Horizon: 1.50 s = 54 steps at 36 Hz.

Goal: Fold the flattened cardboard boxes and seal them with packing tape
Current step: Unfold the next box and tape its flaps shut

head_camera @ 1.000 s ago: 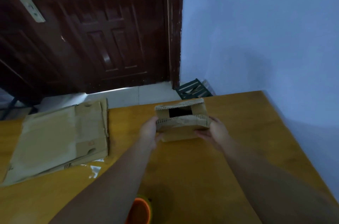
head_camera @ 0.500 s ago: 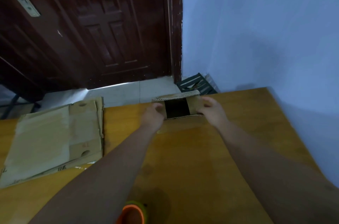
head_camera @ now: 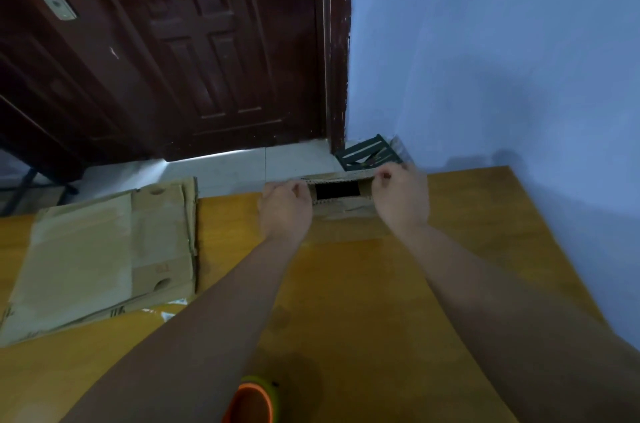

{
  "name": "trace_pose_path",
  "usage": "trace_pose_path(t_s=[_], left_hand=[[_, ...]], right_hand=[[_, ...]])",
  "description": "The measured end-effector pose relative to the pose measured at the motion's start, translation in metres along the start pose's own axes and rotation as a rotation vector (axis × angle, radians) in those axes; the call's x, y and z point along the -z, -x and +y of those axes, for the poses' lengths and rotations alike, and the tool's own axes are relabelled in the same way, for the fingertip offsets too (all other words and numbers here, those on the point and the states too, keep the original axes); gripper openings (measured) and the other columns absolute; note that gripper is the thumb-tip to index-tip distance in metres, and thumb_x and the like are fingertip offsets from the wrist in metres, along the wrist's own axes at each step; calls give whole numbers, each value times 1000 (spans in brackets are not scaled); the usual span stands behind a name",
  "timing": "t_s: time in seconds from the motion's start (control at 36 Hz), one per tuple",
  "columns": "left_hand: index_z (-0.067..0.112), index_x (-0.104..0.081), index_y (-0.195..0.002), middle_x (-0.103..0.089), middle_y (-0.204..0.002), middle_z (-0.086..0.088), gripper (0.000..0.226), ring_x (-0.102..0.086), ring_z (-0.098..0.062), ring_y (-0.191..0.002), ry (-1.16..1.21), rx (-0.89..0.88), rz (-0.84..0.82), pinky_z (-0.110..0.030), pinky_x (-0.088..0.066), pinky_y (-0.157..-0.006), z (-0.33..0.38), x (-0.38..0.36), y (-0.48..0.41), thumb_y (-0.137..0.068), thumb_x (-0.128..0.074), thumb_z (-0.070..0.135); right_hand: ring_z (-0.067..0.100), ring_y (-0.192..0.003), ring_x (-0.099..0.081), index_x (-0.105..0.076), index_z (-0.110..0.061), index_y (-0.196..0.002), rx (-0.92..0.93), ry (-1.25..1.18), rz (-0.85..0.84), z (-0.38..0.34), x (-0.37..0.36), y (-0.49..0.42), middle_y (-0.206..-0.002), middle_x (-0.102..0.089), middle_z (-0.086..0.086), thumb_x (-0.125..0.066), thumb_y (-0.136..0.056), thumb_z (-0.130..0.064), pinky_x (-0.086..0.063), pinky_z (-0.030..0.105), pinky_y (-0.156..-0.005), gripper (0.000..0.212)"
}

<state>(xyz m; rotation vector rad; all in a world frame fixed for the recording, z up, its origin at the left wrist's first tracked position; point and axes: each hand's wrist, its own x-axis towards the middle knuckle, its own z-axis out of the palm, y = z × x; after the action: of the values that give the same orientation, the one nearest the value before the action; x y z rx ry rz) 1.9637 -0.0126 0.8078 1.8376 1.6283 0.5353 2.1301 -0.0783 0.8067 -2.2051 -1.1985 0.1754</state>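
Note:
A small brown cardboard box (head_camera: 343,206) stands at the far edge of the yellow wooden table (head_camera: 363,311), its top showing a dark rectangular opening. My left hand (head_camera: 285,207) grips the box's left end and my right hand (head_camera: 401,197) grips its right end, fingers curled over the top flaps. A stack of flattened cardboard boxes (head_camera: 104,256) lies on the table's left side. An orange and green object (head_camera: 252,403), perhaps a tape roll, shows at the bottom edge, partly hidden by my left forearm.
A dark wooden door (head_camera: 173,41) and a blue wall (head_camera: 502,58) rise beyond the table. A dark green slatted rack (head_camera: 370,154) sits on the tiled floor in the corner. The table's right edge runs close to the wall.
The box has been pushed away from me to the table's far edge, and both hands have shifted from its sides up to its top flaps.

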Motion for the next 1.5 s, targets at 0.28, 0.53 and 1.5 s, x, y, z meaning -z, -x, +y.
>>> trace_pose_path(t_s=[0.28,0.53,1.5], left_hand=[[16,-65,-98,-61,-114,-17,18,-55,-27,-75,358,246,71,-41,-48,-75,-55,43,17,-97,-47,19],[22,-62,-97,-66,-105,-12,15,-59,-24,-71,302,216,56,-25,-39,-56,-141,111,40,-93,-49,17],[7,-62,-114,-63,-117,-14,23,-58,-33,-109,261,346,-68,-36,-47,-87,-403,296,27,-95,-52,15]], right_hand=[[12,-85,-56,-67,-14,-105,508,-9,-117,-83,-30,52,-99,-63,1,-54,-92,-14,-48,25,-71,18],[7,-74,-58,-61,-22,-119,410,6,-447,-154,-74,111,-102,-67,-3,-50,-97,-22,-55,29,-67,25],[27,-99,-56,-53,-21,-127,-36,294,-649,-320,-230,217,-123,-50,7,-47,-97,-23,-54,38,-82,31]])
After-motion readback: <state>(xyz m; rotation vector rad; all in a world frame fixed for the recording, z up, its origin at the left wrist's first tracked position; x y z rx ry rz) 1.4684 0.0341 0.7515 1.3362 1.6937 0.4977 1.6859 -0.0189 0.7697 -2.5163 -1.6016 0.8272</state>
